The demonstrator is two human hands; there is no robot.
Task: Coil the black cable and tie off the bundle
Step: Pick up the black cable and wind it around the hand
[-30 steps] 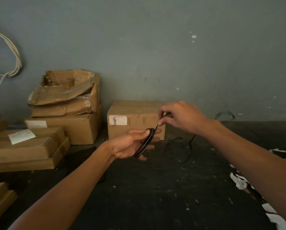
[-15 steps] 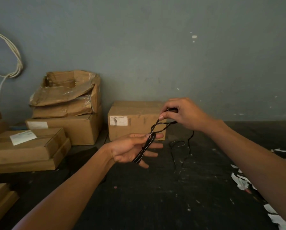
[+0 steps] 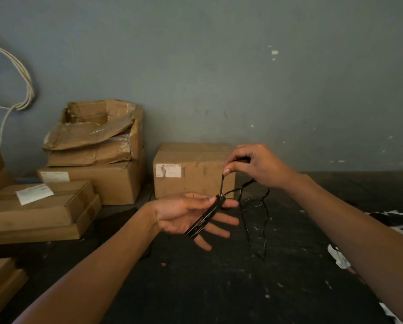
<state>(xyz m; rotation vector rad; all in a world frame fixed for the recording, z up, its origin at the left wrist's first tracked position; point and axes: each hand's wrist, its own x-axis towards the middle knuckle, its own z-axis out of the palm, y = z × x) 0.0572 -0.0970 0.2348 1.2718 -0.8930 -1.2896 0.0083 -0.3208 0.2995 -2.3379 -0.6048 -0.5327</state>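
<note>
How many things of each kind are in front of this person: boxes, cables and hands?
Cardboard boxes: 7, counting the labelled box, the torn box and partly cut-off ones at left
Cables: 2, the black cable and a white cable on the wall
Hands: 2, left hand, right hand
Total: 11

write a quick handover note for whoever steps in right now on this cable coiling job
Left hand: palm up, fingers spread, thumb pressing the flat coil of black cable against the fingers.
Right hand: raised above and right of the left, pinching a strand that runs down to the top of the coil.
Rest of the cable: loose loops hang below the right hand toward the dark floor, in front of the cardboard box.
Done: several turns gathered into the coil.
Left: wind in the loose length, then tie off the bundle; no tie is visible yet.
</note>
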